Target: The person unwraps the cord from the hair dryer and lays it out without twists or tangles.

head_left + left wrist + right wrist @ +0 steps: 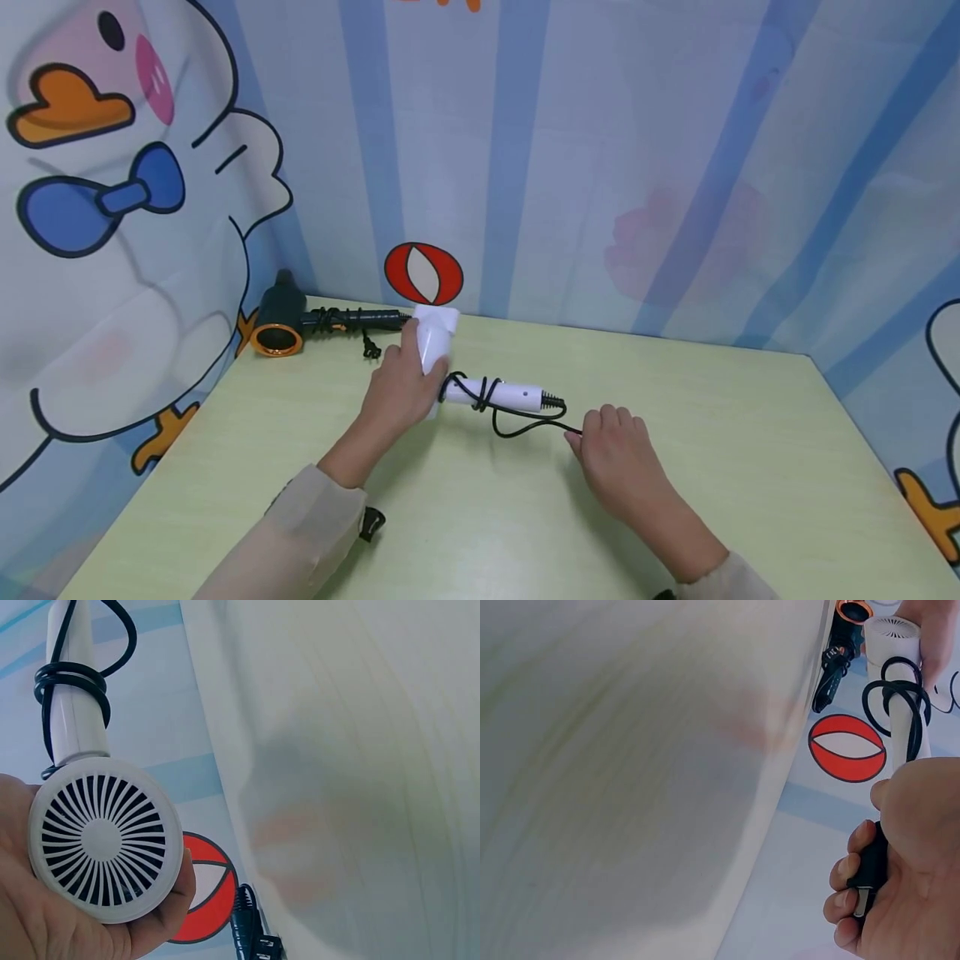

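A white hair dryer [433, 343] is gripped around its body by my left hand [396, 385], its handle [521, 397] pointing right. In the left wrist view, the round slotted grille [101, 840] faces the camera, with fingers curled beneath it. A black cord [71, 679] is looped several times around the handle. To the right, my right hand [618, 458] holds the cord's far end. The right wrist view shows the black plug [871, 862] in its curled fingers, a metal prong visible. Between handle and right hand, the cord runs in a loose loop.
A dark hair dryer [281, 317] with an orange rim lies at the table's back left, its cord wrapped on its handle and its small plug [371, 347] on the table. A printed cloth [450, 167] hangs behind the pale table [712, 417].
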The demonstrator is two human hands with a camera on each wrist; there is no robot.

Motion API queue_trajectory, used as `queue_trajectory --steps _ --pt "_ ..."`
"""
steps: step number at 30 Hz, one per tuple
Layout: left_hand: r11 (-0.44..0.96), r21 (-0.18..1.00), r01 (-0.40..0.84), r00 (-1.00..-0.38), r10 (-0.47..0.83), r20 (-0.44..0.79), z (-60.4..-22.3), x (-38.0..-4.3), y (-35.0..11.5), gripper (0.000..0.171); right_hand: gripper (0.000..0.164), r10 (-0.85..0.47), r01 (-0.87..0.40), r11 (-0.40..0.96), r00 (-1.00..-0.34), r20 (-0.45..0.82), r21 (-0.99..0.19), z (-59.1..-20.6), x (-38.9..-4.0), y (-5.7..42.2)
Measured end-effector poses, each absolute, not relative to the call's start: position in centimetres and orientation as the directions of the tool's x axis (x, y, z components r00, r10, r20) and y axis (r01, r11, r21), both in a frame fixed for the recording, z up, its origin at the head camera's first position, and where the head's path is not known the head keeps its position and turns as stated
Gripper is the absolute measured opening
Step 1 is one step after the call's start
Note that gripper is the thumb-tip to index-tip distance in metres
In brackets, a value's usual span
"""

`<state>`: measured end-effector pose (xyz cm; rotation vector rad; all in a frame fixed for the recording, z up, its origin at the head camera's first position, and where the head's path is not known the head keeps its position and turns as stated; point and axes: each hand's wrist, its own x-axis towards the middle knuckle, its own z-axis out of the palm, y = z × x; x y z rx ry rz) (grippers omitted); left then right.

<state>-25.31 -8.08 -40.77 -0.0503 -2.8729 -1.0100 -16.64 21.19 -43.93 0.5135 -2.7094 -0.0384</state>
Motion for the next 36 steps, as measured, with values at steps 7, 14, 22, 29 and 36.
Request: queue_trajectory --steps 7,14,22,29,36 --pt "0.763 0.643 0.056 -0.995 -0.01 0.098 -40.5 -25.1 -8.3 0.077 0.042 -0.362 -0.353 0.931 -0.861 0.357 0.092 -43.9 -17.2 21.4" --pt "0.752 0.659 0.023 -0.997 -0.033 0.073 -40.5 -25.2 -8.6 0.077 0.045 -0.362 -0.351 0.931 -0.863 0.353 0.098 -44.1 -17.6 21.8" --pt "0.748 0.664 0.018 -0.997 -0.035 0.067 -40.7 -25.0 -8.9 0.076 0.043 -0.342 -0.328 0.939 -0.874 0.345 0.1 -44.3 -18.1 22.1" --pt "0.751 0.66 0.02 -0.997 -0.031 0.065 -40.9 -24.7 -9.2 0.076 0.042 -0.336 -0.317 0.942 -0.869 0.363 0.112 -44.3 -18.6 22.6" --pt "0.748 0.663 0.012 -0.998 -0.032 0.055 -40.8 -24.5 -9.2 0.077 0.043 -0.296 -0.282 0.955 -0.889 0.35 0.092 -44.2 -18.9 23.0"
